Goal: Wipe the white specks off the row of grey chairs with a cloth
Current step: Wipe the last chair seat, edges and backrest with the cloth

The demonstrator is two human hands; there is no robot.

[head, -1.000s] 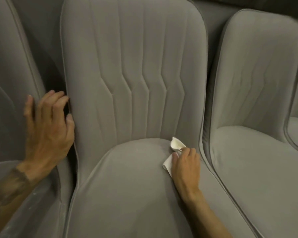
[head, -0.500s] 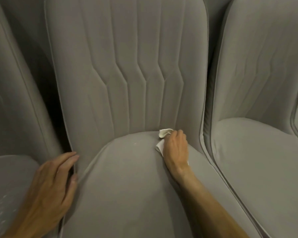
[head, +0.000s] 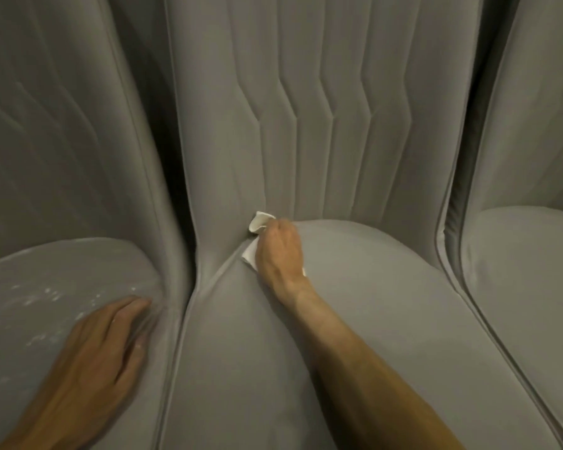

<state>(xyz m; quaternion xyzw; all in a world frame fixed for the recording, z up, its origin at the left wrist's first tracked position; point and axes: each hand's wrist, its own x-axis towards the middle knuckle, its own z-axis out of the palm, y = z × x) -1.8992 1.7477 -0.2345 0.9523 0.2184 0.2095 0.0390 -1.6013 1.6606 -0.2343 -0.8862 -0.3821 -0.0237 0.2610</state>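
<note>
A: Cloth?
B: White cloth point(head: 249, 254) bunched under the right hand point(head: 278, 251), whose fingers are curled over it and grip it. One fold pokes up beyond the fingertips, and a flat corner shows at the hand's left.
A: Pressed where?
B: Into the crease under that hand, where the middle chair point(head: 371, 319) seat meets its backrest point(head: 309, 92).
A: Other hand?
B: Left hand point(head: 101, 352) lies flat with straight fingers and holds nothing. It rests on the left chair point(head: 30, 319) seat.
A: Specks?
B: White specks point(head: 49, 292) are scattered just beyond and left of that hand. The right chair point(head: 527, 271) is well right of the wiping hand.
</note>
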